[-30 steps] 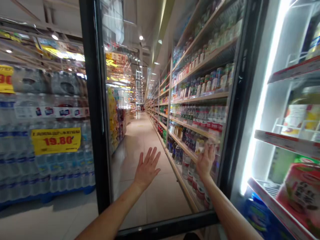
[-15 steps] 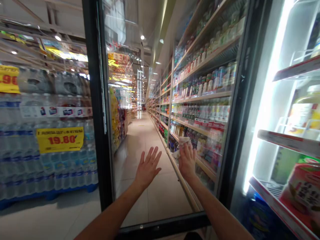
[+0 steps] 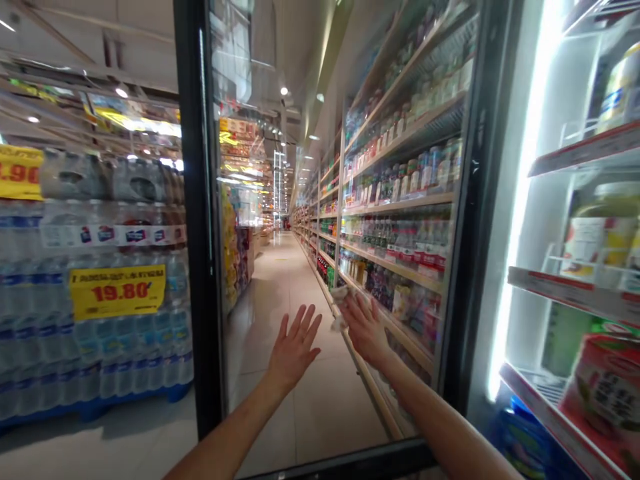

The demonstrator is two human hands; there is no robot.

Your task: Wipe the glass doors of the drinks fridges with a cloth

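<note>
The glass door straight ahead seems heavy, stiff and slick, best steadied by its frame. The left hand is spread, empty; the right hand, nearly flat, covers a pale cloth, likely soft, light.

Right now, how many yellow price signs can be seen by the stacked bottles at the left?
2. One price sign is on the front of the bottle stack; the other sign is higher, cut off by the picture's left edge. Others may be hidden.
</note>
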